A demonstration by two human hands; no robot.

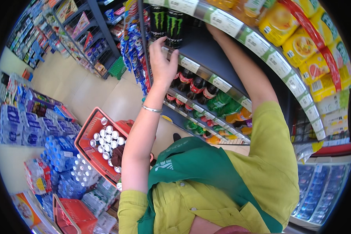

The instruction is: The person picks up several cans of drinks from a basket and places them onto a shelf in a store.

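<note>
Two tall black cans, a left can [158, 20] and a right can [175, 29] with green claw-like marks, stand at the left front of a dark shelf [202, 48]. My left hand [163, 64] is at that shelf's front edge, fingers and thumb apart, the fingertips close to the cans' bases. Whether they touch the cans I cannot tell. My right forearm [245, 64] reaches deep into the same shelf. The upper shelf's edge hides my right hand, so its fingers and anything in them are out of sight.
Lower shelves hold dark cola bottles [197, 85] and green bottles [222, 102]. Yellow packs [279, 23] and a price-label strip [257, 43] are above. On the floor at left stands a red basket [87, 150] with several silver-topped cans [105, 138], beside stacked water packs [23, 126].
</note>
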